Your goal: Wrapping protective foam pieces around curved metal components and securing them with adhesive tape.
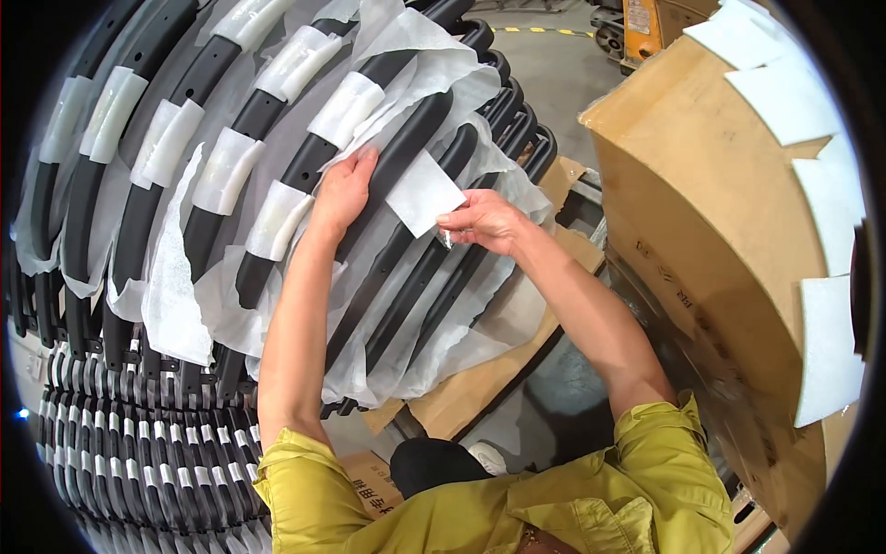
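Observation:
Between the thumb and fingers of my right hand (482, 222) is a white foam sheet (425, 194), its far corner lying against a black curved bar (397, 157). My left hand (345, 192) is closed at the left side of that same bar, some of its fingertips hidden behind it. To the left, more black bars (305, 166) stand in a row, each wrapped with a white foam sleeve (346, 109). Thin white wrapping sheets (180, 305) hang between the bars. Other bars to the right of my left hand show no sleeve on their visible parts.
A large cardboard box (683, 138) stands at my right, with several white foam sheets (826, 323) along its top edge. At lower left are stacked rows of sleeved black bars (138, 452). Flattened cardboard (489, 379) lies under the bars. An orange machine (646, 32) is at the back.

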The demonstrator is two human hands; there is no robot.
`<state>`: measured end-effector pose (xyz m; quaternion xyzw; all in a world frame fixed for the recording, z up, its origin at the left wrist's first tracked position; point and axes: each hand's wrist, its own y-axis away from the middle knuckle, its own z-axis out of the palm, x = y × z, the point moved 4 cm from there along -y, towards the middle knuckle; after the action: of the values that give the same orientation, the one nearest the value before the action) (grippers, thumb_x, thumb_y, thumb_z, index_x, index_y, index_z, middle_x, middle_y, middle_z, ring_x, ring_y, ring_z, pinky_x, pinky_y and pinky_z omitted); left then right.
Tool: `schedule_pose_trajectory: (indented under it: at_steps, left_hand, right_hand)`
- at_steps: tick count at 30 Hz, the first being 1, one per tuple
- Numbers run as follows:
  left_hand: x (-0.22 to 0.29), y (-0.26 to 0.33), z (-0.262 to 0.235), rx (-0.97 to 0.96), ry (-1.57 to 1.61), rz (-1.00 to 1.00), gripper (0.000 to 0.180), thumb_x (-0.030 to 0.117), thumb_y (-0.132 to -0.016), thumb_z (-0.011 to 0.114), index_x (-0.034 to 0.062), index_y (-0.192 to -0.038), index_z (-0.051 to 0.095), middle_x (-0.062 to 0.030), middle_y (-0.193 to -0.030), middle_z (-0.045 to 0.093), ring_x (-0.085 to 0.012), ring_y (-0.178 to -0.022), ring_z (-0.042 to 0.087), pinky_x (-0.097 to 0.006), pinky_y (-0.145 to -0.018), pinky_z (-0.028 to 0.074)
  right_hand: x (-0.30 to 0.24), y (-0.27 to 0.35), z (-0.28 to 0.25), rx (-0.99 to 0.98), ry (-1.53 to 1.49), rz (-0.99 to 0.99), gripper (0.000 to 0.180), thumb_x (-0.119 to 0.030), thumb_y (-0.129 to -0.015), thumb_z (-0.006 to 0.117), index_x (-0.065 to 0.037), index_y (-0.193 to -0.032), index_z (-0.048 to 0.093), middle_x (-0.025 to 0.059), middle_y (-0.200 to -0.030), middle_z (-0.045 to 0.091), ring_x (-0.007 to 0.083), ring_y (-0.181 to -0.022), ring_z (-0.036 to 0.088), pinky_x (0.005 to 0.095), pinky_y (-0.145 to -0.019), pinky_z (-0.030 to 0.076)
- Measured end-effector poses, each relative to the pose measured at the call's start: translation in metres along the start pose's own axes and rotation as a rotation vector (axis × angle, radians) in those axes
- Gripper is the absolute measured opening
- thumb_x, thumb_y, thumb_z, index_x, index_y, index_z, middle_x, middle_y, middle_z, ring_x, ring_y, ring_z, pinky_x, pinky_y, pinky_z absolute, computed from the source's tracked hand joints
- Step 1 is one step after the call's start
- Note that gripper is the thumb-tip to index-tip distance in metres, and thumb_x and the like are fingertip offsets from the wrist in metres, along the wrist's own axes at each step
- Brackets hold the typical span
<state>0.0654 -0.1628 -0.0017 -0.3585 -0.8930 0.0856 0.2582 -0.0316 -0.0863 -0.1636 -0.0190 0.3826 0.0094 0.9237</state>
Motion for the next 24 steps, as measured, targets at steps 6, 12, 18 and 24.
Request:
schedule_pose_trajectory:
  at_steps: [6, 12, 18, 24]
  left_hand:
    - [0.019, 0.029, 0.000, 0.145, -0.119, 0.133, 0.030, 0.025, -0.084, 0.049, 0.0034, -0.105, 0.055, -0.0138, -0.089, 0.061, -0.0181, -0.082, 0.058, -0.027, -0.071, 0.043]
    - [0.024, 0.044, -0.001, 0.264, -0.284, 0.686, 0.023, 0.016, -0.078, 0.055, 0.0025, -0.097, 0.056, -0.0122, -0.087, 0.059, -0.0261, -0.076, 0.056, -0.032, -0.071, 0.045]
    - [0.036, 0.040, 0.010, 0.247, -0.425, 0.823, 0.024, 0.010, -0.070, 0.062, -0.0017, -0.090, 0.054, -0.0119, -0.089, 0.055, -0.0274, -0.081, 0.053, -0.033, -0.075, 0.044]
    - [0.034, 0.021, 0.010, 0.316, -0.219, 0.477, 0.016, 0.016, -0.076, 0.058, 0.0001, -0.078, 0.054, -0.0174, -0.089, 0.057, -0.0307, -0.081, 0.055, -0.036, -0.067, 0.044]
  right_hand:
    - [-0.011, 0.008, 0.006, 0.100, 0.127, -0.034, 0.014, -0.018, -0.077, 0.061, -0.005, -0.076, 0.056, 0.0013, -0.070, 0.057, 0.0085, -0.062, 0.054, 0.0209, -0.056, 0.044]
    - [-0.051, 0.009, 0.033, 0.086, 0.295, -0.154, 0.017, -0.020, -0.079, 0.058, -0.004, -0.073, 0.056, 0.0004, -0.065, 0.056, 0.0061, -0.056, 0.052, 0.0169, -0.048, 0.041]
    - [-0.057, 0.013, 0.031, 0.131, 0.404, -0.184, 0.021, -0.023, -0.077, 0.061, -0.005, -0.070, 0.056, 0.0000, -0.061, 0.055, 0.0054, -0.050, 0.050, 0.0168, -0.044, 0.038]
    - [-0.052, 0.017, 0.030, 0.150, 0.434, -0.141, 0.023, -0.024, -0.078, 0.060, -0.005, -0.068, 0.055, -0.0010, -0.056, 0.053, 0.0048, -0.046, 0.048, 0.0169, -0.041, 0.035]
